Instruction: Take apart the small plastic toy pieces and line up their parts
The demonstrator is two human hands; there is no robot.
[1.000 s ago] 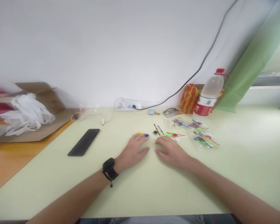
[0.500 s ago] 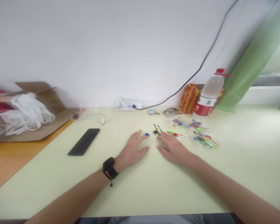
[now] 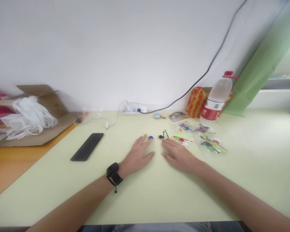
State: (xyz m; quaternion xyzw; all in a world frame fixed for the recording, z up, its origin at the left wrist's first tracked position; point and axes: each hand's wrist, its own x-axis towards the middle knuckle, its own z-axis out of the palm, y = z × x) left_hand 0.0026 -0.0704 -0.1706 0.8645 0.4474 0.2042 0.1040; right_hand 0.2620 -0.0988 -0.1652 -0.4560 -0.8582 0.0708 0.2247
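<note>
My left hand [image 3: 137, 156] lies flat on the pale green table [image 3: 159, 193], fingers stretched out, a ring on one finger and a black watch [image 3: 114, 174] on the wrist. Its fingertips are next to a small blue round piece [image 3: 150, 137] and a yellow piece [image 3: 144, 135]. My right hand [image 3: 180, 155] also rests flat and open, empty, its fingertips just short of a small black piece [image 3: 160, 137] and thin coloured sticks [image 3: 181, 138].
Clear bags of coloured plastic sticks [image 3: 211, 142] lie to the right, by a water bottle [image 3: 215, 100] and a striped orange pouch [image 3: 195, 102]. A black phone [image 3: 87, 146] lies at left. A power strip [image 3: 132, 111] sits by the wall; cardboard and white plastic bags [image 3: 29, 117] are far left.
My right hand's curled fingers have stretched out flat. My left hand stayed flat, its fingertips now slightly farther from me. The blue piece has shifted a little toward the wall.
</note>
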